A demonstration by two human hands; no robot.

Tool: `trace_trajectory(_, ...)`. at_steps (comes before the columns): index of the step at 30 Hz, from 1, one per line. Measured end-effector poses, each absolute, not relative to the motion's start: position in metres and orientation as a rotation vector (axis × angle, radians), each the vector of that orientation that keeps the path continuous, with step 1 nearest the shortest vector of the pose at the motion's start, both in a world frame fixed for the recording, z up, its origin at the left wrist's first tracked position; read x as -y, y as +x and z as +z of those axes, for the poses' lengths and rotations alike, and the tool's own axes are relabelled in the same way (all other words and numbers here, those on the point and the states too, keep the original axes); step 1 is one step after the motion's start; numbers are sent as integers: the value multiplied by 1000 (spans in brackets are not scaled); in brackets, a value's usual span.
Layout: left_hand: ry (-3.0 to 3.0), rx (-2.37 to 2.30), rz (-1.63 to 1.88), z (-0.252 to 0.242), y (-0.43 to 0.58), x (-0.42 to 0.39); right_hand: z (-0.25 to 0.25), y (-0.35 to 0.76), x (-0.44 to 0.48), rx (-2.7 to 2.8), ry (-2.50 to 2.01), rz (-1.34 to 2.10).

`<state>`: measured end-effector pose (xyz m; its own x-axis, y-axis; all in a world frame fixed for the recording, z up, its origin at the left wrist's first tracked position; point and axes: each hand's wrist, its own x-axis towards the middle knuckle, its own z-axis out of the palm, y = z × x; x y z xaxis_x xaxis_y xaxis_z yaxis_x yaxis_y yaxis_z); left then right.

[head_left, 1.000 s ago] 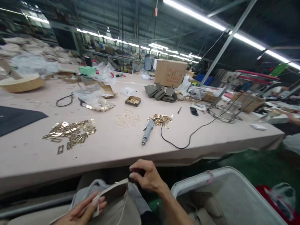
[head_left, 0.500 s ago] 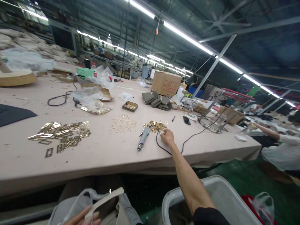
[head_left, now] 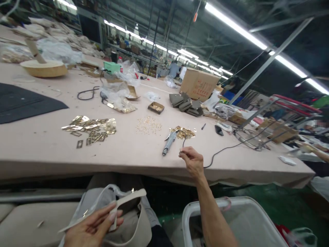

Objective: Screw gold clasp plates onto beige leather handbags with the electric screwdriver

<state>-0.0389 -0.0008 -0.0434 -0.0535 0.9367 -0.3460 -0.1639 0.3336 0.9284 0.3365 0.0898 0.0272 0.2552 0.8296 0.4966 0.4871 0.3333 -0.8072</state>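
Note:
My left hand (head_left: 99, 221) is closed on the edge of a beige bag (head_left: 140, 223) in my lap, its strip-like flap pinched between thumb and fingers. A small shiny metal fitting shows on the flap. Over the table's front edge, my right hand (head_left: 192, 159) is raised with fingertips pinched together; whatever is in them is too small to make out. Just beyond it lie a grey electric screwdriver (head_left: 170, 142) with a black cord and a pile of small gold metal fittings (head_left: 187, 132).
Rectangular metal frames (head_left: 89, 128) lie in a heap at left, beside scattered tiny gold pieces (head_left: 149, 125). Behind are a small open box (head_left: 156, 107), dark grey folded pieces (head_left: 185, 103) and a carton (head_left: 199, 84). A white bin (head_left: 246, 216) stands below at right.
My right hand has drawn back from the gold fittings pile toward me, fingers pinched. My left hand with the bag has come up further into view. The camera has turned slightly.

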Motion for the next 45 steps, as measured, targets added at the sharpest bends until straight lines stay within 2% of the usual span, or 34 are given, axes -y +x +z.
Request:
trace_trajectory(4, 743, -1257, 1004, -17, -33, -4, 17, 242, -47, 1538, -1114, 478)
trace_trajectory(10, 746, -1208, 1055, -16, -34, 2, -11, 162, -26, 1680, -927, 765)
trace_trajectory(17, 857, -1188, 1025, -12, -40, 12, -16, 144, -22, 1685, -906, 976)
trace_trajectory(24, 852, -1143, 1000, -17, -39, 9, -28, 140, -19, 1369, -1058, 1183)
trace_trajectory(32, 815, -1119, 989, -19, -37, 5, -13, 142, -16, 1258, -1144, 1497)
trace_trajectory(41, 895, -1044, 976, -17, -41, 4, -13, 130, -16, 1574, -1288, 1222)
trace_trajectory(45, 891, -1056, 971, -17, -40, 5, -12, 128, -18, 1595, -1296, 1247)
